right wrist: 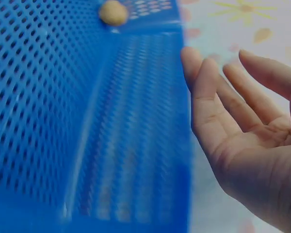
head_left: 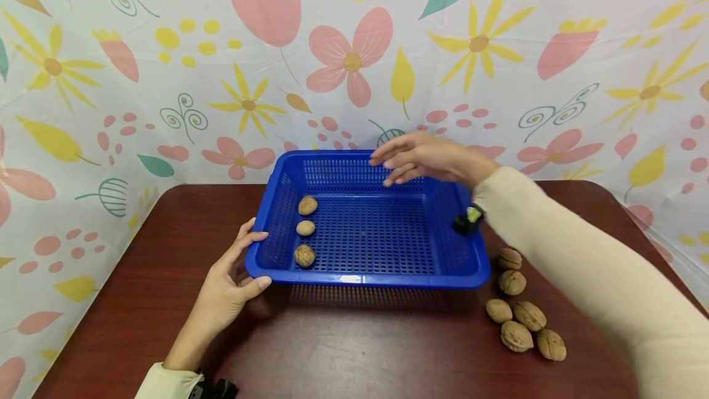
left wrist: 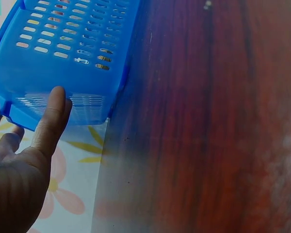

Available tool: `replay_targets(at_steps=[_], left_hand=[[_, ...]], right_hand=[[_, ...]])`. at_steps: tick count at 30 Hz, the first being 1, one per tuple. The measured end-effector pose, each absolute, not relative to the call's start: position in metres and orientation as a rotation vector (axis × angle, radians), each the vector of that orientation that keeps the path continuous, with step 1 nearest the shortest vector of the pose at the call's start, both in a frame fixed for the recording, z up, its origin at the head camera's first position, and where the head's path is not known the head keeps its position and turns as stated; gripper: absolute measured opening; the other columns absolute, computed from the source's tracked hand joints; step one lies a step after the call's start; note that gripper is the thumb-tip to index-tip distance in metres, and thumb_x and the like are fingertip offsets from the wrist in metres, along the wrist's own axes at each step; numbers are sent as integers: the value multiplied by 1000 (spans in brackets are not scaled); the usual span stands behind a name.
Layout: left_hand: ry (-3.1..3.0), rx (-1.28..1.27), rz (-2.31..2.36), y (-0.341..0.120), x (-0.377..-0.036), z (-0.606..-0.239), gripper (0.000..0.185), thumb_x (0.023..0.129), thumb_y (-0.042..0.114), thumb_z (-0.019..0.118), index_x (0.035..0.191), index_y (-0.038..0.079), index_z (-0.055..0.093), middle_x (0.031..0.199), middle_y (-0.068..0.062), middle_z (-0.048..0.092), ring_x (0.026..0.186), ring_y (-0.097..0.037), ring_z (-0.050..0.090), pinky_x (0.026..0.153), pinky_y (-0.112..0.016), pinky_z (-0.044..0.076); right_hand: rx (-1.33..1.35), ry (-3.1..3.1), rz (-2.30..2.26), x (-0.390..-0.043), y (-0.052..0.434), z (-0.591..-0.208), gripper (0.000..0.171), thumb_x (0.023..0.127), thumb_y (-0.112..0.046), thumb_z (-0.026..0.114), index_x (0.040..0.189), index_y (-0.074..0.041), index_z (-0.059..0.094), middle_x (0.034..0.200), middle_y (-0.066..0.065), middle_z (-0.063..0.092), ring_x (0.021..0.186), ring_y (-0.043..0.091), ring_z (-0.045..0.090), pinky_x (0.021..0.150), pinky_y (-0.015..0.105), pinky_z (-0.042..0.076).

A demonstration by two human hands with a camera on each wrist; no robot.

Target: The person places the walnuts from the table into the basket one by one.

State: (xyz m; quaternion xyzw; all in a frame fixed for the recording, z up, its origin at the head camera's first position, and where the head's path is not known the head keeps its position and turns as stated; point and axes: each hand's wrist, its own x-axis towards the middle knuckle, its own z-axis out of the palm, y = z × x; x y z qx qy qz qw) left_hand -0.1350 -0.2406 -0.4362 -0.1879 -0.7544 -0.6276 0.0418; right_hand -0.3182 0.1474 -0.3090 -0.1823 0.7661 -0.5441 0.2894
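A blue plastic basket (head_left: 362, 279) with slotted walls sits on the table. My left hand (head_left: 227, 285) grips its near left corner, thumb at the front rim and fingers at the left rim. In the left wrist view a finger (left wrist: 53, 116) lies against the basket's outside wall. Three walnuts, a far one (head_left: 307, 205), a smaller paler one (head_left: 305, 228) and a near one (head_left: 304, 255), line the left end of the basket floor. My right hand (head_left: 423, 156) hovers over the far rim with loosely bent fingers and nothing in them; its palm shows bare in the right wrist view.
Several walnuts (head_left: 516, 336) lie on the dark red-brown table (head_left: 354, 350) right of the basket, beside my right forearm. A flowered cloth (head_left: 354, 60) hangs behind the table's back edge. Small black wrist cameras are strapped at both sleeves.
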Motion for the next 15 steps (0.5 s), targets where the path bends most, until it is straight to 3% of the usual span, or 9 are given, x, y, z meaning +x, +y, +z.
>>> replay_targets(at_steps=[7, 15], left_hand=[[-2315, -580, -1916, -240, -136, -436, 62, 91, -12, 71, 148, -3, 47, 174, -14, 17, 126, -5, 60, 91, -20, 57], [-2310, -575, -1923, -241, -134, -434, 62, 90, -12, 71, 147, -2, 48, 174, -15, 17, 125, -5, 60, 90, -20, 57]], right_hand=[[-556, 2070, -1601, -269, 240, -309, 37, 108, -10, 55, 145, -7, 59, 140, 1, 68, 105, 24, 74, 88, 33, 61], [-535, 2110, -1721, -210, 325, -347, 41, 107, 4, 50, 143, -9, 62, 135, -2, 71, 94, 19, 75, 70, 29, 60]])
